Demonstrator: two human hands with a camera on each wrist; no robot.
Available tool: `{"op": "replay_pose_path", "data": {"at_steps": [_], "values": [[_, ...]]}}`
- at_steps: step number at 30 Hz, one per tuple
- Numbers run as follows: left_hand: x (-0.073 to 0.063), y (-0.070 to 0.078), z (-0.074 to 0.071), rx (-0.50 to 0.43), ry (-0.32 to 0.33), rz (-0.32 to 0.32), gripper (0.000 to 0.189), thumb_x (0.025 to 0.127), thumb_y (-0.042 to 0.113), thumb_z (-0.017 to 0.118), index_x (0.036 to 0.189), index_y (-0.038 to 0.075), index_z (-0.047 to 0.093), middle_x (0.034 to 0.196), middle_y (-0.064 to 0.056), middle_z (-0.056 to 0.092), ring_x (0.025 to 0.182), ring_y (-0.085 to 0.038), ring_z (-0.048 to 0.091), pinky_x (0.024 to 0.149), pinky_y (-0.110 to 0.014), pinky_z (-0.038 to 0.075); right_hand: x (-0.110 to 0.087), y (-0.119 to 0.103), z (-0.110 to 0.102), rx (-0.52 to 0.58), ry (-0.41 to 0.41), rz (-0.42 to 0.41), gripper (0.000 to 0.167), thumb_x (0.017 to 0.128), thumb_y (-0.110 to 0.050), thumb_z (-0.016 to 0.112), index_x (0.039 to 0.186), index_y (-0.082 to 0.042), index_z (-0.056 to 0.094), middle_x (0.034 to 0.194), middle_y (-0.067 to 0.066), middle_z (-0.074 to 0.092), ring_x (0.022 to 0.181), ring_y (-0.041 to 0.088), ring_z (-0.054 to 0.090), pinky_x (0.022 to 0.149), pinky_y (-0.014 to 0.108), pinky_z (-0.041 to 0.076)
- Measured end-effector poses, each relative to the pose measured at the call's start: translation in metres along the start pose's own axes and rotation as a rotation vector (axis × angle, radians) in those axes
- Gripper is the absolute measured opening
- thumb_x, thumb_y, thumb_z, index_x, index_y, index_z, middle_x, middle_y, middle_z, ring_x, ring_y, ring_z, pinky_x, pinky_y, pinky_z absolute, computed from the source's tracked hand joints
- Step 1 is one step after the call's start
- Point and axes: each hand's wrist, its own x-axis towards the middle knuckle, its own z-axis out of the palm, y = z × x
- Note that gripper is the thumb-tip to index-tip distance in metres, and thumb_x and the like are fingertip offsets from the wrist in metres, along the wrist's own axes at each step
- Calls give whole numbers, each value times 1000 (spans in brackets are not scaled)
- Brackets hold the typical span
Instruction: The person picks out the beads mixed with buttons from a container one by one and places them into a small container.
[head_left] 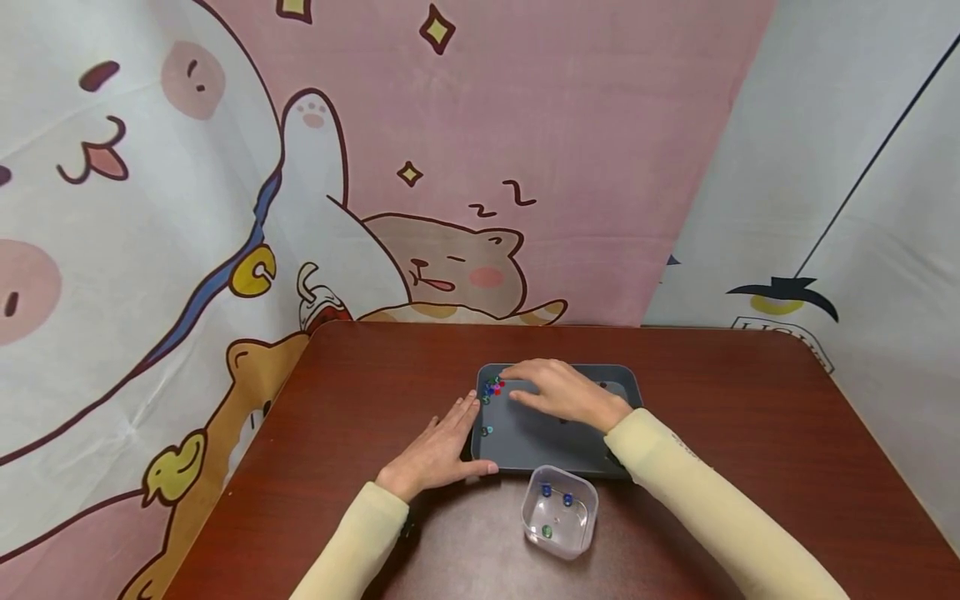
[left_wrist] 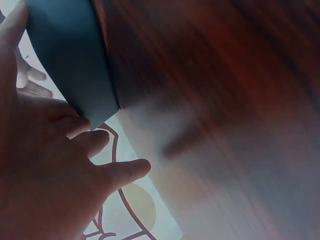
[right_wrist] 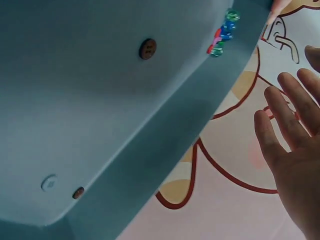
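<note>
Head view: your left hand [head_left: 438, 450], fingers straight, gripping nothing, rests at the left side of a grey tray [head_left: 528, 446]; coloured beads [head_left: 496, 388], far-left corner; clear container [head_left: 564, 521], nearer you; your right hand [head_left: 562, 393], fingers parted, empty, over the tray.

The tray [head_left: 540, 446] looks matt plastic — the box [head_left: 567, 522] glossy plastic, the tabletop [head_left: 375, 375] shiny wood.
</note>
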Motion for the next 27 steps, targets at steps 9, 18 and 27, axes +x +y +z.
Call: {"op": "replay_pose_path", "data": {"at_steps": [9, 18, 27], "values": [[-1, -2, 1, -8, 1, 3, 108, 91, 71, 64, 166, 7, 18, 174, -2, 6, 159, -24, 12, 119, -64, 23, 18, 15, 20, 39, -12, 58, 38, 100, -15, 70, 137, -6, 67, 136, 9, 68, 127, 26, 63, 106, 47, 49], [-2, -3, 1, -15, 0, 7, 108, 91, 70, 64, 166, 7, 18, 174, -2, 7, 159, -24, 12, 119, -64, 24, 29, 21, 36, 52, -40, 96, 37, 101, -13, 69, 137, -8, 68, 137, 10, 67, 127, 26, 63, 107, 47, 49], [-2, -4, 1, -13, -5, 1, 108, 91, 71, 63, 166, 8, 18, 174, -2, 6, 159, -23, 11, 119, -64, 23, 32, 28, 45, 38, -63, 103, 38, 101, -11, 68, 139, -7, 66, 138, 11, 66, 129, 28, 62, 107, 48, 48]]}}
